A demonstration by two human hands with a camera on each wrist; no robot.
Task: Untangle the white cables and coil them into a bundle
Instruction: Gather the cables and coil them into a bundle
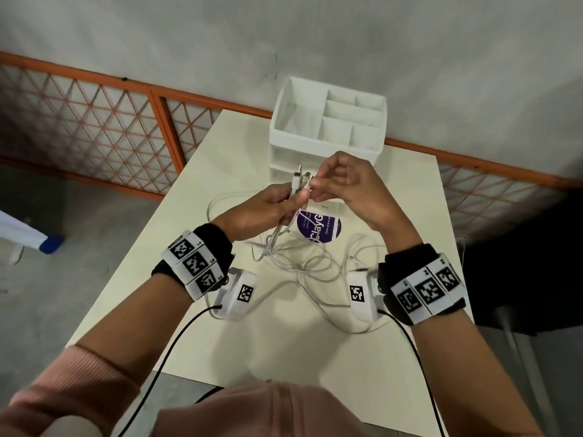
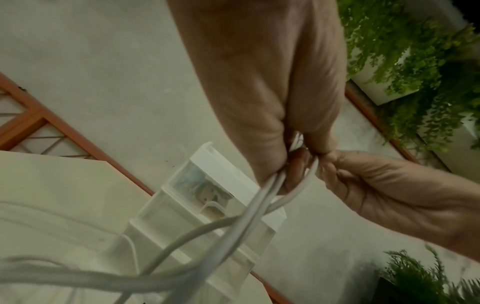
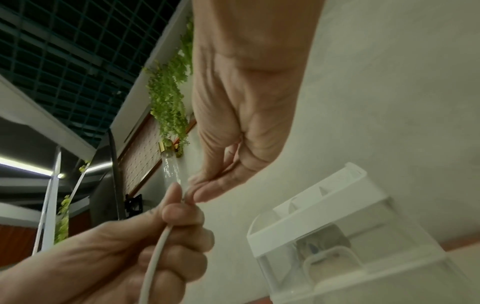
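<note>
From the head view, the left hand (image 1: 262, 209) grips a gathered handful of thin white plastic cables (image 1: 303, 263) above the middle of the pale cream table (image 1: 315, 351), their connector ends sticking up past its fingers, while the right hand (image 1: 350, 187) pinches one of those ends between thumb and forefinger. The rest of the cables trail down in loose, overlapping loops across the table toward its near edge, partly over a round purple printed label (image 1: 318, 227). A white plastic desk organiser with open compartments (image 1: 328, 121) stands at the far edge of the table. In the left wrist view, the left hand (image 2: 262, 102) has its fingers curled tight round several cable strands (image 2: 233, 232), and the right hand (image 2: 384, 191) meets it at the fingertips; the organiser (image 2: 228, 172) sits behind (its lower drawers are clear). In the right wrist view, the right hand (image 3: 244, 115) pinches a cable's tip just above the left hand (image 3: 145, 253), whose fist closes round a single white strand (image 3: 155, 257) beside the organiser (image 3: 335, 207).
</note>
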